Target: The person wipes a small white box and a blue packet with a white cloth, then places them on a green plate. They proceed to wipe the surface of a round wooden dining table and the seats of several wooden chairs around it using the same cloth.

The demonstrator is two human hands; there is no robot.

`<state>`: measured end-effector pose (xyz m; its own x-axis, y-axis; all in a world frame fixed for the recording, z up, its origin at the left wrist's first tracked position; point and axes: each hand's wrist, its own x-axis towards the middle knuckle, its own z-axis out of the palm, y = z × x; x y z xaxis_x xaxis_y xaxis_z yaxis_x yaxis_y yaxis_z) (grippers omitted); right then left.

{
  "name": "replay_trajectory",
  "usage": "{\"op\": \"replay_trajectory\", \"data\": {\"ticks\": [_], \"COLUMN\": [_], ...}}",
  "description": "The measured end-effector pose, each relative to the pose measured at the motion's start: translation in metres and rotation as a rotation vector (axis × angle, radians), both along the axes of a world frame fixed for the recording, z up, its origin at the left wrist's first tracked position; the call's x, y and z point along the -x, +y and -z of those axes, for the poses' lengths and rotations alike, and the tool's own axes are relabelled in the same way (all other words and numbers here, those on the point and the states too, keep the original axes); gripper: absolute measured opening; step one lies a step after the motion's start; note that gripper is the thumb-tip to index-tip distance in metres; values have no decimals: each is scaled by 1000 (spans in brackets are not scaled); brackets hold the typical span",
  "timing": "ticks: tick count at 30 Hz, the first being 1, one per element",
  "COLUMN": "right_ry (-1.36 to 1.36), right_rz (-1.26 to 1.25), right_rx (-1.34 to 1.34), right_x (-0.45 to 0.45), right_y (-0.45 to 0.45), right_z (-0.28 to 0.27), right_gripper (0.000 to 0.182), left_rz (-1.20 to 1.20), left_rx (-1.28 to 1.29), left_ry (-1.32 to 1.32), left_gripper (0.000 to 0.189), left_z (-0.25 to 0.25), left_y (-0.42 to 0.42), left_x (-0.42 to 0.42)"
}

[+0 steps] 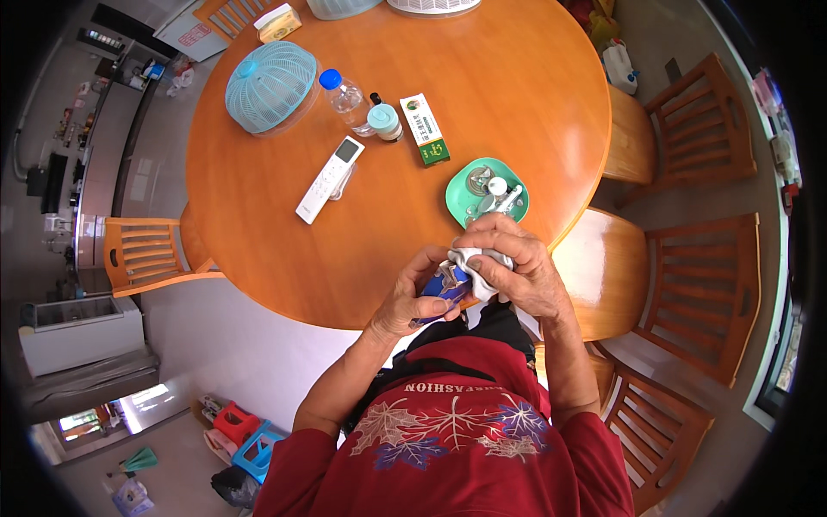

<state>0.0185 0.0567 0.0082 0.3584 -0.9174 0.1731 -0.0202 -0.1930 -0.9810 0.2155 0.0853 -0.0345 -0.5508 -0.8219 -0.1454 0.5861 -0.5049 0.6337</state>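
Observation:
At the near edge of the round wooden table, my left hand grips a small blue box whose upper end looks torn or opened. My right hand pinches a crumpled white-grey cloth against that end of the box. Just beyond my right hand lies a green plate with a white round cap, a white tube and other small items. Farther off are a white and green carton, a jar with a pale blue lid and a white remote control.
A blue-capped clear bottle stands behind the remote, near a blue mesh food cover. A tissue box is at the far left edge. Wooden chairs flank the right side, and another chair stands at the left.

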Motion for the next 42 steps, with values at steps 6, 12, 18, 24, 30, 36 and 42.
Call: {"op": "replay_trajectory", "data": {"ticks": [6,12,18,24,30,36,42], "right_ry": [101,95,178,221,230,237,293], "right_rz": [201,541,536,418,364,432,232], "right_rx": [-45,186,220,220,187,107,-73], "right_x": [8,-37,-57,-53,-34,-27,-8], "right_y": [9,29,46,62,61,51,56], "right_z": [10,20,40,43,46,52,66], "right_gripper": [17,27,33,34,34,26,22], "left_rz": [4,-244,-429,-457,-405,-378,-465], "left_rx": [-18,-284,-375,-380,-430,-383,-203], "left_ry": [-22,70,-97,-205,-137,-167,-425], "left_gripper": [59,44,41,47,48,41,42], "left_z": [2,3,14,9,19,22,27], "left_y": [3,-4,-8,-13,-13,-15,-29], "left_x": [0,23,34,35,36,45,42]}}
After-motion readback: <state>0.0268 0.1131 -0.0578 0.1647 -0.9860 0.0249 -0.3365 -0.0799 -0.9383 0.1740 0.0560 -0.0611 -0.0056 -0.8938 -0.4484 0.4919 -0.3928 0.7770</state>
